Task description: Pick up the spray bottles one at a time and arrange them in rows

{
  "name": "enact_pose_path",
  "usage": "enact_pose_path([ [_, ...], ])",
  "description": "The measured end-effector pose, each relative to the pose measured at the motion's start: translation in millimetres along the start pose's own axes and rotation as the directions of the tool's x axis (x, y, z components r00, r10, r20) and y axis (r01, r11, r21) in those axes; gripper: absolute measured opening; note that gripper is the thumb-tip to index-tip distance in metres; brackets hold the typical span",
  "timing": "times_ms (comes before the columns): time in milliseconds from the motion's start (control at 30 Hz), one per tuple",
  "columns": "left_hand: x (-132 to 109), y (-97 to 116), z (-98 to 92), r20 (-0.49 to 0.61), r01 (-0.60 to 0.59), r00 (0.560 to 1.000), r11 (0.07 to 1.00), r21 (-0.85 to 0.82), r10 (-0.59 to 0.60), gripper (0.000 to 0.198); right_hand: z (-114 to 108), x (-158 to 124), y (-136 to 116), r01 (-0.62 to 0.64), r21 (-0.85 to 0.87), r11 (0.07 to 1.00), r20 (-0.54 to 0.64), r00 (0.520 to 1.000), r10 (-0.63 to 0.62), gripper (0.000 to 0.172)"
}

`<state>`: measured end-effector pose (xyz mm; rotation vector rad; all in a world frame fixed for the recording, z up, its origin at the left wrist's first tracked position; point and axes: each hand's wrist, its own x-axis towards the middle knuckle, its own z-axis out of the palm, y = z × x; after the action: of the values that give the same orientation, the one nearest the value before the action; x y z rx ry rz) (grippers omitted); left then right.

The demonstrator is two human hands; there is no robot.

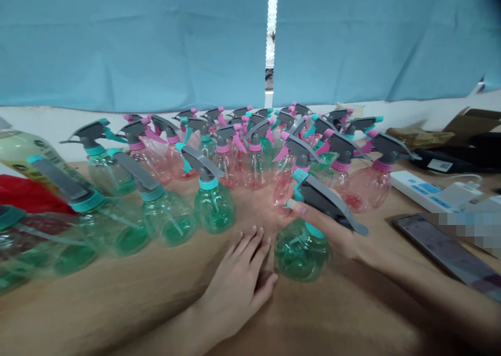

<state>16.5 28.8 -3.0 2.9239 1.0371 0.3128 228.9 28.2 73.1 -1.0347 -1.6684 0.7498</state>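
My right hand (332,228) is closed around the neck of a green spray bottle (303,254), just under its grey and teal spray head. One finger reaches to the teal trigger, and the other fingers are partly hidden. The bottle's base is at the tabletop; whether it touches, I cannot tell. Left of it, my left hand (245,272) lies flat on the wooden table (164,309), fingers spread and nothing held. Its fingertips point toward a green spray bottle (214,207) with a teal collar, without touching it.
A row of green spray bottles (168,220) runs along the left. Many pink and green bottles (256,165) crowd the back. At right lie a phone (442,246), a white power strip (426,189) and an open cardboard box (469,129). Blue cloth (136,48) hangs behind.
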Motion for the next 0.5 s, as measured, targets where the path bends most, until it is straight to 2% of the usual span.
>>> enact_pose_path([
  [200, 1.3, 0.1, -0.6, 0.008, -0.011, 1.000, 1.000, 0.016, 0.011, 0.056, 1.1, 0.6, -5.0, 0.059, -0.019, 0.998, -0.024, 0.998, -0.060, 0.030],
  [367, 2.1, -0.2, -0.6, 0.019, -0.015, 1.000, 0.999, 0.034, 0.015, 0.056, 0.0, 1.1, -7.2, -0.005, -0.009, 1.000, 0.021, 1.000, 0.005, 0.025],
  [500, 1.4, -0.1, -1.2, 0.018, -0.013, 1.000, 0.999, 0.035, 0.013, 0.056, -1.1, 1.2, -7.4, -0.001, -0.008, 1.000, 0.018, 1.000, 0.001, 0.020],
])
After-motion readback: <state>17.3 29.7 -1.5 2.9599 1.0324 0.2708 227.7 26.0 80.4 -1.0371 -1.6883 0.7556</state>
